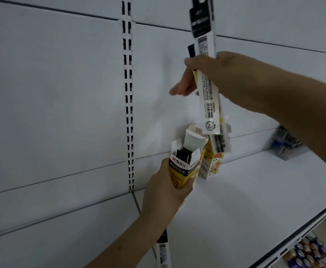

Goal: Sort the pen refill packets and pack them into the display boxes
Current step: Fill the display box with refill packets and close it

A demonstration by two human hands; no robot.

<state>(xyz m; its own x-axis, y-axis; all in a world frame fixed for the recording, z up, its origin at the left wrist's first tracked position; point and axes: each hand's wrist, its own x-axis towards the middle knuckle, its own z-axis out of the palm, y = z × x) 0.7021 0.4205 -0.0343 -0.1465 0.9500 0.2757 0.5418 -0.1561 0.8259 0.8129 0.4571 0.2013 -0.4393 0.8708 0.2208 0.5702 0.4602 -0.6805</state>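
Left hand (166,182) grips my open yellow cardboard box (179,167); right hand (212,74) pinches long, flat, glossy refill packets (206,82) above it.

- left hand (165,187) and right hand (214,74): both bare, no gloves, rings or watch in view
- both forearms bare as far as the frame edges, no sleeve showing

refill packets (206,82): long, white-black, upright, raised | display box (179,167): yellow, open, holding black packets
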